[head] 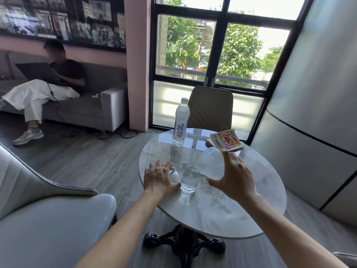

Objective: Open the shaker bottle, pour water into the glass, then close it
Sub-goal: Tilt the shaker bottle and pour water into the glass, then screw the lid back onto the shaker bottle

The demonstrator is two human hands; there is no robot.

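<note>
Two hands over one round marble-topped bench (251, 209). Right hand (234, 177): fingers spread around a translucent shaker bottle (211, 164), grasping it, the bottle tipped with its mouth toward the glass (190, 177) and just above the rim. Glass: clear, upright, near the bench's middle, holding water to well over half. Left hand (160, 177): palm down at the bench's left edge, fingers curled over a white lid (173, 176), gripping it just beside the glass. Water droplets (199, 198) lie on the bench in front of the glass. Far side of the bench: one capped plastic water bottle (180, 122), upright, well apart from the glass; one comic book (226, 141), lying flat to the right. Elsewhere in the room: a person sitting on a grey sofa (108, 105) with a laptop.
</note>
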